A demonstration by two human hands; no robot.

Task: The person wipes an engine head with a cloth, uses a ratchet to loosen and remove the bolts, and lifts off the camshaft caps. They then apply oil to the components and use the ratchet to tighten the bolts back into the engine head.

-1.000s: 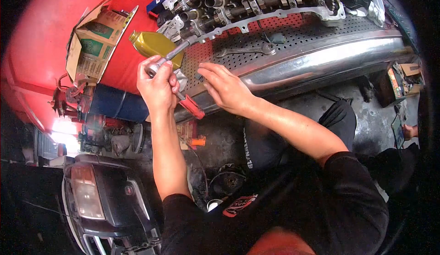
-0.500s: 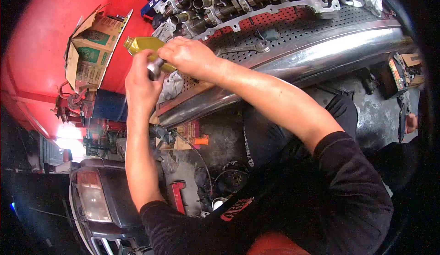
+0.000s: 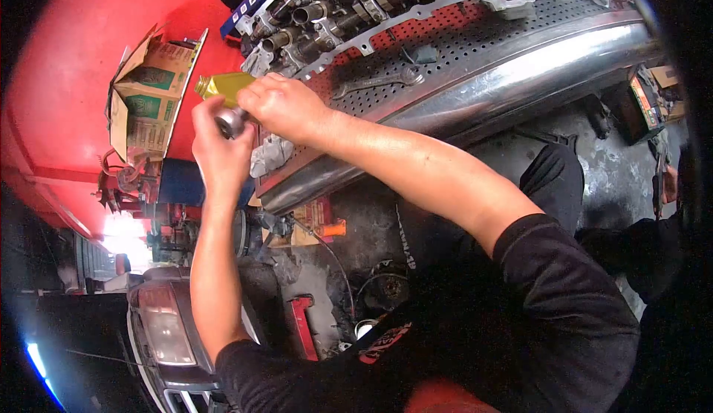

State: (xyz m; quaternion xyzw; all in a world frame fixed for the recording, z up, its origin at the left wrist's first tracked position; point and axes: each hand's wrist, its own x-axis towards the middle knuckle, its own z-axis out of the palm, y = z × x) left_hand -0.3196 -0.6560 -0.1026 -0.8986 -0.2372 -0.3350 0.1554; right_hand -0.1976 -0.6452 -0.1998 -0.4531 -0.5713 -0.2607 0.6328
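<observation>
In front of the bench my left hand (image 3: 220, 145) is closed around a shiny round metal part (image 3: 230, 122) with a dark hollow in its end. My right hand (image 3: 286, 108) meets it from the right, its fingers curled against the far side of the part; its fingertips are mostly hidden. Just behind both hands is a yellow-gold bottle (image 3: 223, 86) with an uncapped-looking neck pointing left; my right hand covers its lower portion. A combination wrench (image 3: 386, 80) lies on the perforated metal bench top (image 3: 475, 49), right of my hands.
A cylinder head with camshafts (image 3: 371, 8) rests along the back of the bench. Crumpled grey cloth (image 3: 271, 157) hangs by the near bench corner. An open cardboard box (image 3: 152, 101) stands at the left by the red wall. Lower left is a car headlight (image 3: 165, 333); a red tool (image 3: 303, 327) lies on the floor.
Both hands have shifted slightly left and down in view with the metal part, whose hollow end now faces me more. The whole view has moved a little too.
</observation>
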